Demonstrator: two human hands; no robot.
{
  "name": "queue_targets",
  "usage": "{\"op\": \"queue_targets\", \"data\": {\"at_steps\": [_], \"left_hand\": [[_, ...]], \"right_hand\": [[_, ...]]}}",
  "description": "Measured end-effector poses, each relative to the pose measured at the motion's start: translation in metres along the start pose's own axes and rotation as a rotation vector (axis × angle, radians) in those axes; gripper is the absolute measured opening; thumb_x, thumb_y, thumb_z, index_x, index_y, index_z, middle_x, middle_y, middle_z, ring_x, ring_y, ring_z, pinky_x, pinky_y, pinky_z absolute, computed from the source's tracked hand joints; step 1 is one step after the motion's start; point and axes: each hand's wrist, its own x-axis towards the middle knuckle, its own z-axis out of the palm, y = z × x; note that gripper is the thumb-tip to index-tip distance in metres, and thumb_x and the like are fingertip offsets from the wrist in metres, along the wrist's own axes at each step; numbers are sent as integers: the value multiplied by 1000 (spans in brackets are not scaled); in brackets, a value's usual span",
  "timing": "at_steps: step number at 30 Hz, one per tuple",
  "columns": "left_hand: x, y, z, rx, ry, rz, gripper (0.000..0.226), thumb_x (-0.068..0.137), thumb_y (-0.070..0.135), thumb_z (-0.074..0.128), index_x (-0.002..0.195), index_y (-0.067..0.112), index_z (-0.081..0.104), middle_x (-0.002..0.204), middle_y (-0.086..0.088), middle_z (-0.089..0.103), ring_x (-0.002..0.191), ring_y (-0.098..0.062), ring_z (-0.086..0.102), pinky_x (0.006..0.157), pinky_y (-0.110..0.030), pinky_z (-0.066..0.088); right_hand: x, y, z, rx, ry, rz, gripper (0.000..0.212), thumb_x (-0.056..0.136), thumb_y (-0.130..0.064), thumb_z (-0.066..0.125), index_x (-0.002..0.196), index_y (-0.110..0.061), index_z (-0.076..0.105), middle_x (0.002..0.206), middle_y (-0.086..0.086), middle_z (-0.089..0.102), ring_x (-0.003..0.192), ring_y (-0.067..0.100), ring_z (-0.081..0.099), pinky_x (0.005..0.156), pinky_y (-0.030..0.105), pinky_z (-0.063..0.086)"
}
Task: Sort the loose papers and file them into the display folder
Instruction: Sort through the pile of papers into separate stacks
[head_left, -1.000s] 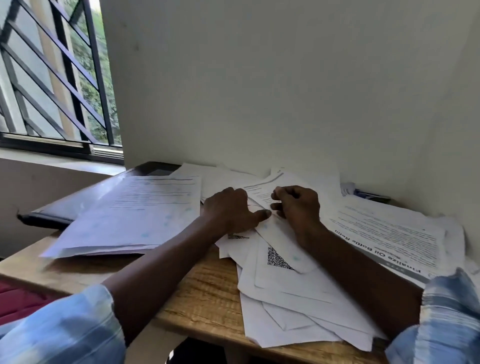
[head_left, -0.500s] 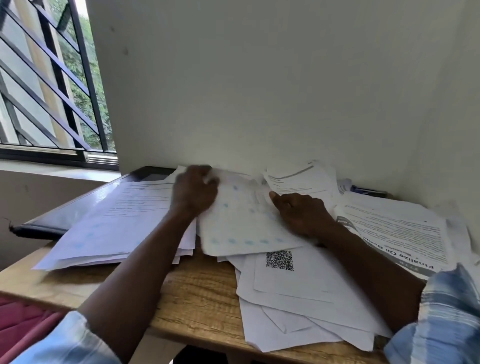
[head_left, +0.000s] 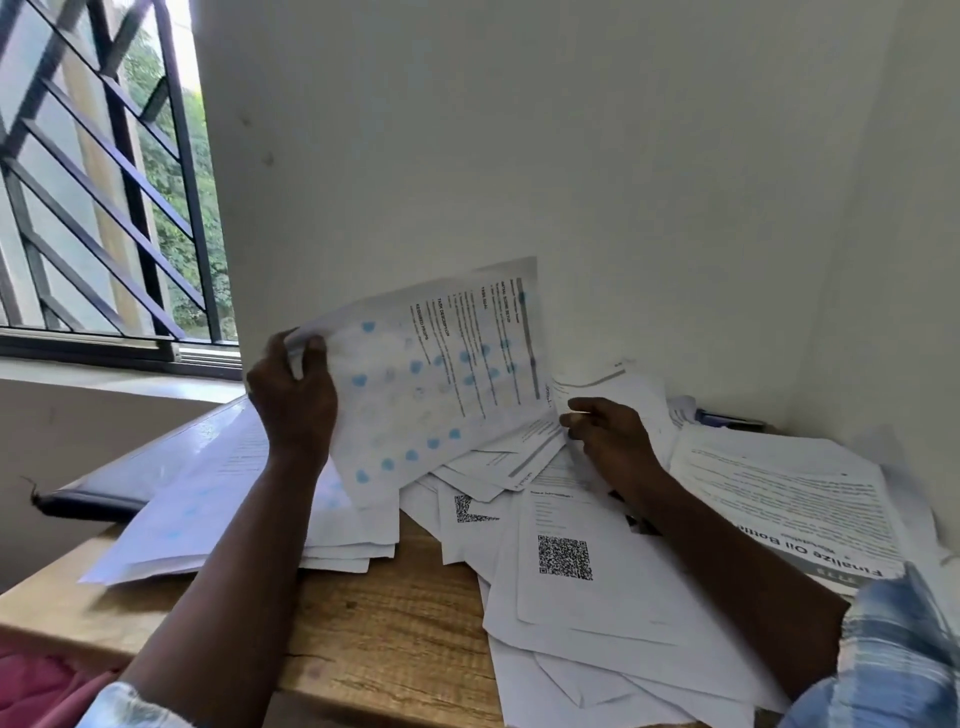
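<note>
Head view: corner of pale wall (head_left: 571, 156), barred window (head_left: 104, 208) at left, wooden desk (head_left: 395, 639) below. On the desk's left end, a dark folder (head_left: 104, 493), lying flat under a stack (head_left: 218, 509) of printed pages.

Left hand (head_left: 293, 400) raised above that stack, forearm reaching up from the near edge. Fingers and thumb curled round the left edge of a sheet (head_left: 441, 384) with blue dots, pinching it. Sheet held up off the desk, tilted, print facing the camera.

Right hand (head_left: 608, 436) low over the loose papers (head_left: 597, 623) mid-desk, palm down, fingers bent, fingertips drawn together on the edge of one of them at the back of the heap. QR-coded pages nearest, fanned over the front edge. Thick printed document (head_left: 805, 509) at right, just beside the right forearm.
</note>
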Motion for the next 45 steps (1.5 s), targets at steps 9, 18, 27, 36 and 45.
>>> {"op": "queue_targets", "data": {"at_steps": [9, 18, 27, 36, 45], "left_hand": [[2, -1, 1, -129, 14, -85, 27, 92, 25, 63, 107, 5, 74, 102, -4, 75, 93, -11, 67, 95, -39, 56], [2, 12, 5, -112, 282, -198, 29, 90, 22, 62, 112, 8, 74, 103, -4, 74, 101, -26, 71, 92, -32, 57], [39, 69, -50, -574, 140, -445, 51, 78, -4, 64, 128, 6, 55, 114, -15, 66, 89, -28, 72, 61, -36, 63], [10, 63, -145, -215, -80, -302, 61, 85, -21, 54, 133, 17, 50, 107, -17, 64, 94, -34, 69, 60, -28, 62], [-16, 10, -182, -37, -291, -439, 70, 72, 1, 73, 131, 37, 59, 113, -17, 72, 92, -38, 75, 77, -54, 64]], "right_hand": [[-5, -5, 1, 151, -14, 21, 26, 68, -41, 73, 90, -29, 73, 98, 1, 78, 101, 26, 73, 100, 52, 54], [-20, -23, 9, 249, -56, -44, 18, 100, -6, 56, 109, -12, 70, 99, 11, 78, 78, 21, 71, 66, 26, 52], [-50, -37, 37, -603, -212, -765, 29, 101, -38, 56, 127, -33, 64, 119, -18, 68, 106, 1, 62, 89, 26, 47], [-64, -47, 62, -650, -323, -717, 30, 94, -45, 48, 112, -33, 69, 106, -17, 70, 98, 5, 65, 87, 35, 52], [-48, -75, 143, -564, -208, -166, 45, 90, -66, 52, 98, -26, 72, 103, -5, 72, 103, 23, 68, 83, 32, 48]]}}
